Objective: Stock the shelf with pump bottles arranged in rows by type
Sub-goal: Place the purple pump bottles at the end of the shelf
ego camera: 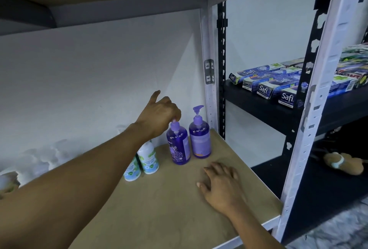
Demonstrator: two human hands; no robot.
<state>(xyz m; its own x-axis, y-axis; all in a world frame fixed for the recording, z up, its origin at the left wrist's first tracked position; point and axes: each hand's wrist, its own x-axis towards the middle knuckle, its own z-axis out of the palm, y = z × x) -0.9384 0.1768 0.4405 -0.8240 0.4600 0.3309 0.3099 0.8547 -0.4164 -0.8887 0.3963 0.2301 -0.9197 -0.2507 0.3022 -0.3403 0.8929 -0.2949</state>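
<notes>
mid-frame, the pump of a purple bottle [178,147] is gripped by the left hand [159,114]; the right hand [221,185] is laid flat on the shelf [159,213], lower right.

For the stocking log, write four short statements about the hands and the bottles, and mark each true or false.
1. The left hand grips a purple bottle by its pump. True.
2. The right hand holds a bottle. False: it rests open on the shelf, holding nothing.
3. The white bottles stand right of that purple bottle. False: they stand left of it.
4. Boxes lie on the black rack. True.
</notes>
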